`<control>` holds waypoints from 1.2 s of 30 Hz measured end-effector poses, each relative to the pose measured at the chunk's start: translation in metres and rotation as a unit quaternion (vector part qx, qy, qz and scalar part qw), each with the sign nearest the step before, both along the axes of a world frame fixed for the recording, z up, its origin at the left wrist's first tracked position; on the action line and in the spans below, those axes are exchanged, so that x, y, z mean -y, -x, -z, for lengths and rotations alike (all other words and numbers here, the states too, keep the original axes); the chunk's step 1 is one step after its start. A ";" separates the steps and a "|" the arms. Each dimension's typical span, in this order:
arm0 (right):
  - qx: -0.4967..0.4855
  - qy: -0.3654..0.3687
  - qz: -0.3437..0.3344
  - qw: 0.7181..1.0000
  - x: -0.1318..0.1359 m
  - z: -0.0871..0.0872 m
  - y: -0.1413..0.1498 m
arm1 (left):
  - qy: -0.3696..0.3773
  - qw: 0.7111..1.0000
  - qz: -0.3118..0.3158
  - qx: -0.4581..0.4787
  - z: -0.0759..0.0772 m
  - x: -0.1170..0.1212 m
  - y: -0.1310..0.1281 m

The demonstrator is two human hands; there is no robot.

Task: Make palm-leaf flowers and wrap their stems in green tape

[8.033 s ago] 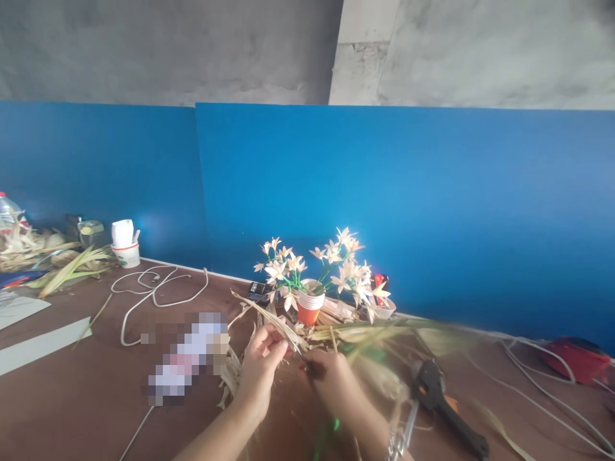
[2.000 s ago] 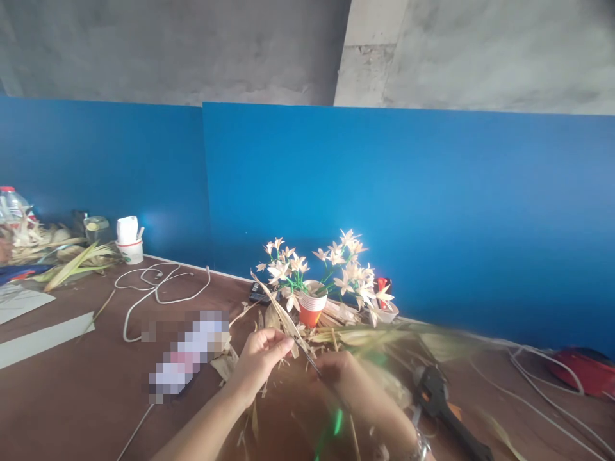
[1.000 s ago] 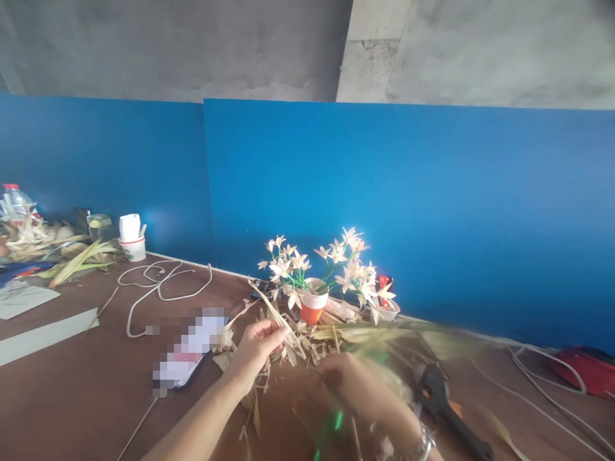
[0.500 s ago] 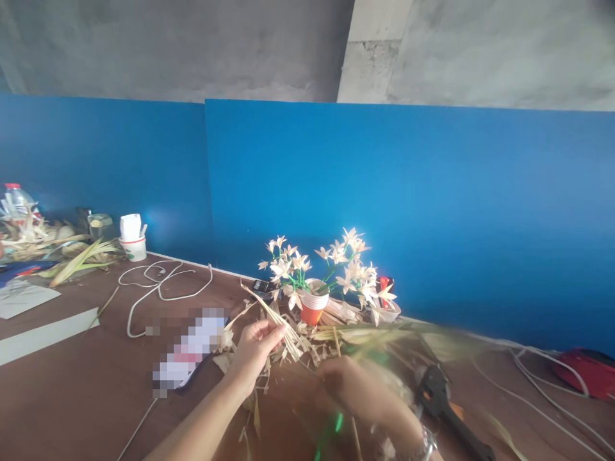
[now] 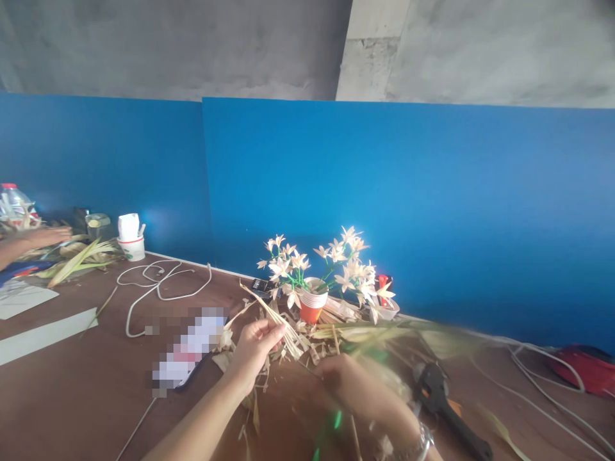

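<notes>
Cream husk (image 5: 289,339): pleated strips in the left hand (image 5: 261,344), slanting up and away, just in front of the paper cup (image 5: 312,312).
Left hand: thumb and finger pinched together on the husk.
Right hand (image 5: 339,378): curled and blurred, near the husk's lower end; a thin dark line shows at its fingers, but what it grips I cannot tell.
Scraps (image 5: 318,352): pale, scattered around the hands.
Cup: orange and white, upright, with cream flowers (image 5: 353,264) on green stems.
Table (image 5: 110,397): brown; phone (image 5: 192,349) and white cable (image 5: 134,310) left, black glue gun (image 5: 449,410) and red case (image 5: 583,370) right.
Far left: another person's hand (image 5: 52,235) near a bottle (image 5: 18,202).
Room: blue panel (image 5: 336,166), grey concrete wall (image 5: 456,51).
Writing: phone screen pixelated; bottle label too small.
</notes>
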State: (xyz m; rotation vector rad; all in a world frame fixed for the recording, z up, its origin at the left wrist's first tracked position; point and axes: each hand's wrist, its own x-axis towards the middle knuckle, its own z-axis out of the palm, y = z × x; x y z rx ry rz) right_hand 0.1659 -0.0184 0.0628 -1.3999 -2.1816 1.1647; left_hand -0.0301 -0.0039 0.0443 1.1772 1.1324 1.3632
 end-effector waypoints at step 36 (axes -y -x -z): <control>0.057 -0.036 0.045 0.997 0.001 -0.006 -0.002 | 0.013 0.997 -0.031 0.072 0.010 -0.005 0.000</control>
